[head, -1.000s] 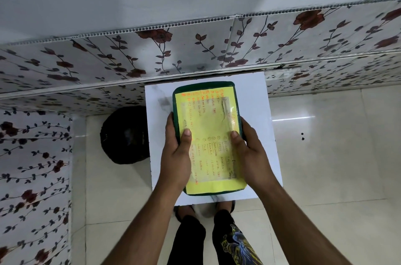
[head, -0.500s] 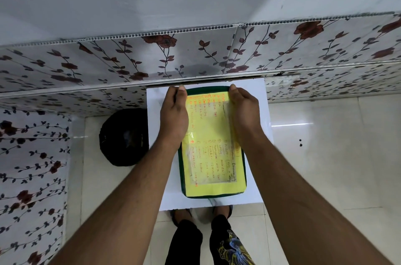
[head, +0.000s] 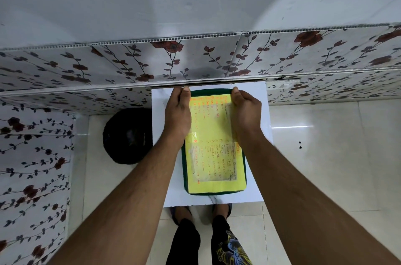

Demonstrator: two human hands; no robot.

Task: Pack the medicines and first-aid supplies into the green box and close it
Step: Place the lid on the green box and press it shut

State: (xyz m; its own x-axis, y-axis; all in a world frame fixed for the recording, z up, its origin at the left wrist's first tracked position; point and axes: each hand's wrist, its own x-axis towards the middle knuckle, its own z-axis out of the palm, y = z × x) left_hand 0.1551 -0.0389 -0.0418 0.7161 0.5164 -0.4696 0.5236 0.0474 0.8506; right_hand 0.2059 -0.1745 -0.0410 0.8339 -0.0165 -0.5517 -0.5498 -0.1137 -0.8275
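Note:
The green box [head: 214,193] lies flat and closed on a small white table [head: 258,134]. A yellow sheet with orange and dark handwriting under clear tape covers its lid. My left hand [head: 178,112] grips the box's far left corner, thumb on the lid. Gripping the far right corner is my right hand [head: 245,112]. No medicines or supplies show outside the box.
A black round bag [head: 128,135] sits on the floor left of the table. Floral wall panels [head: 195,60] run just behind the table and along the left. Glossy tiled floor [head: 325,156] lies to the right. My feet stand under the table's near edge.
Both hands slid from the box's middle sides up to its far corners. The box shifted slightly away from me and now lies flat on the table.

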